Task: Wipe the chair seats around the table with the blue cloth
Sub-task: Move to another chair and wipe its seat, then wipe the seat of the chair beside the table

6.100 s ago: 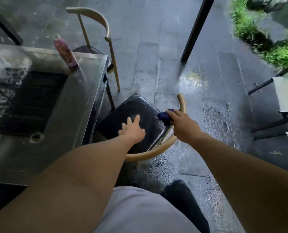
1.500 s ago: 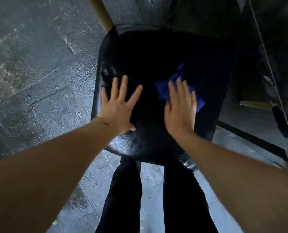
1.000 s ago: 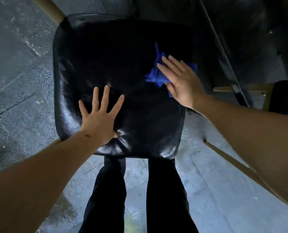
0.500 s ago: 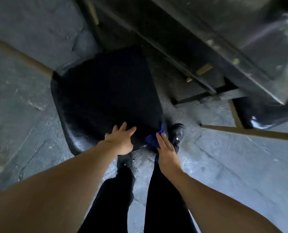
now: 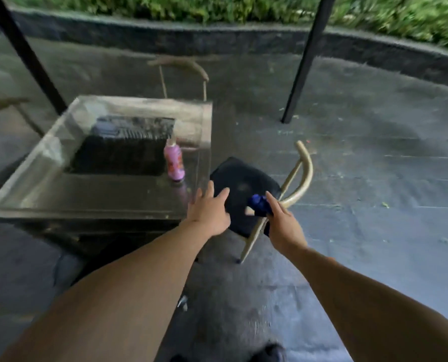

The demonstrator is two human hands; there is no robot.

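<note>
Blue cloth (image 5: 260, 208): one, bunched in right hand (image 5: 285, 228); three chairs.

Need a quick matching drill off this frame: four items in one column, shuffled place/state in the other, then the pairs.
Items:
1. blue cloth
2. pink bottle
3. left hand
4. black chair seat

Descriptions:
A. upright on the glass table
B. bunched in the right hand
C. beside the table's right edge
D. open, fingers spread, holding nothing

Pairs: 1-B, 2-A, 3-D, 4-C
</note>
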